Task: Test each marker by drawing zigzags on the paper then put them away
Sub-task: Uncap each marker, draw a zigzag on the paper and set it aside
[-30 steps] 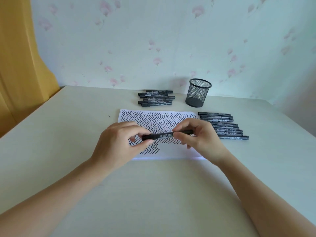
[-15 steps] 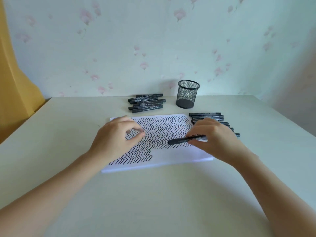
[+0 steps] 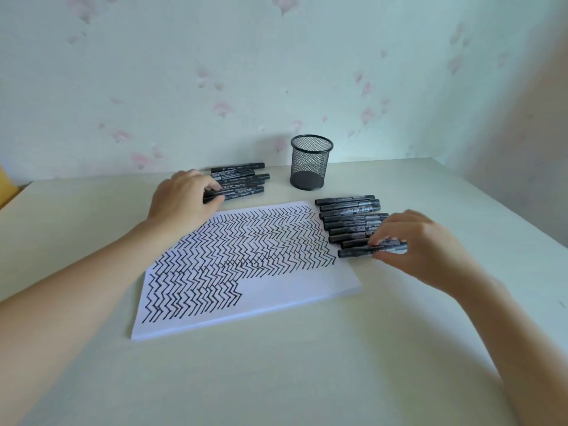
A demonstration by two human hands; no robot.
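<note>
Our right hand (image 3: 421, 241) pinches a marker (image 3: 356, 251) at the near end of the right row (image 3: 349, 215), lying left to right. Our left hand (image 3: 181, 199) curls its fingers (image 3: 215, 199) round one in the far pile (image 3: 242, 182), beside the paper (image 3: 276, 290).

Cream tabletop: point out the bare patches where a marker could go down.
Free: the cream tabletop in front of the zigzag-covered white paper, and right of the black mesh pen cup. Crowded: the marker pile behind the paper and the marker row on its right.
</note>
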